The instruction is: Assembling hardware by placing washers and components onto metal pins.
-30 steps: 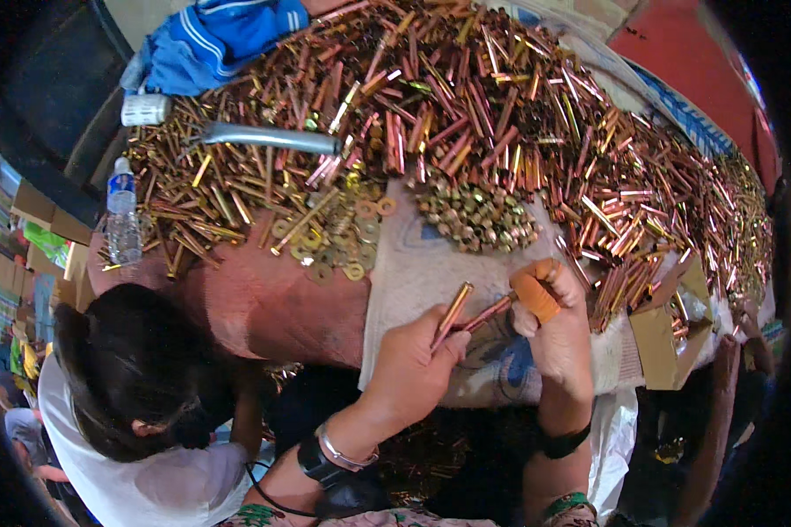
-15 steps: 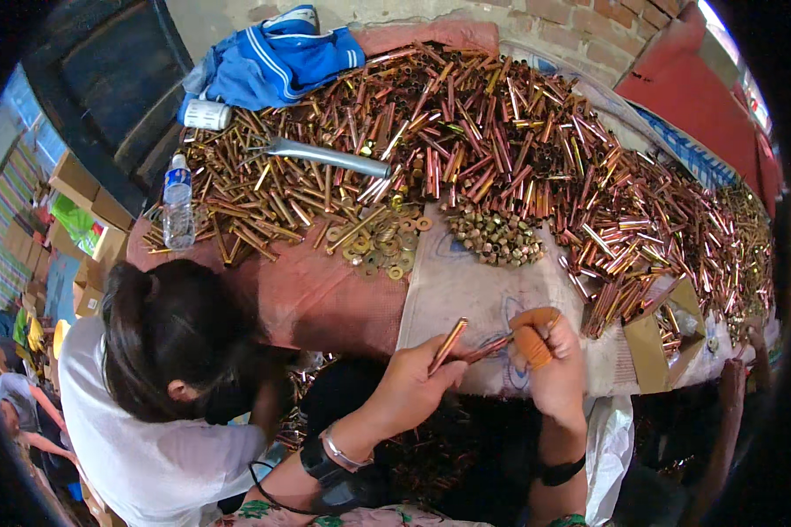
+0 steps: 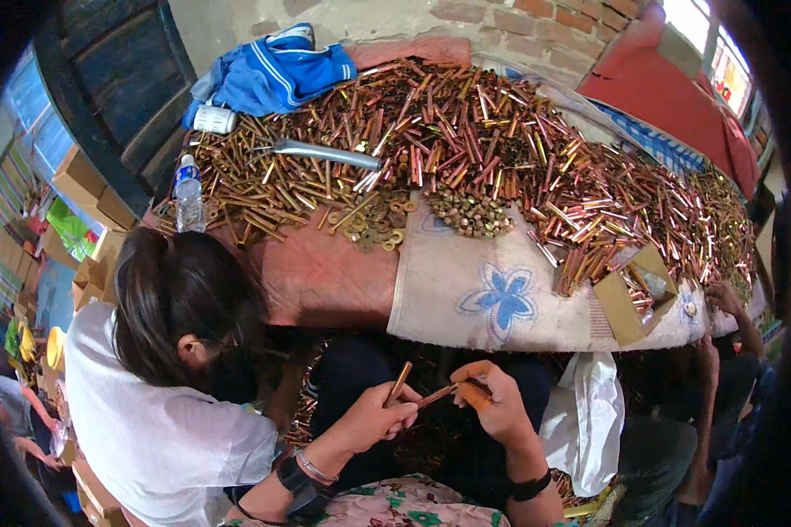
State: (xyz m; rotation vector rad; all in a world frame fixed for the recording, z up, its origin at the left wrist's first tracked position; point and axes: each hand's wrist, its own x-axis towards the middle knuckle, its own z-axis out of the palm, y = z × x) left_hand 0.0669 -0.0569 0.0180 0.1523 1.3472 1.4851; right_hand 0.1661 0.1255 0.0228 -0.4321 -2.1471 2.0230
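My left hand is closed around a copper-coloured metal tube that sticks up past the thumb. A second slim copper-coloured tube spans from its fingertips toward my right hand. The right fingers are closed in a pinch at that tube's far end, and an orange wrap covers one finger. Whether a smaller part sits in this pinch I cannot make out. Both hands are over my lap, below the table's near edge. Further off on the table lie piles of metal tubes, brass-coloured nuts and flat washers.
On the cloth-covered table are an open cardboard box, a water bottle, a grey metal bar and a blue garment. Close at my left sits a co-worker. A white sack hangs at right.
Both hands have come down and back from the table's edge to over my lap, still holding the tubes. The view has shifted, showing more of the table's near edge and another person's arms at right.
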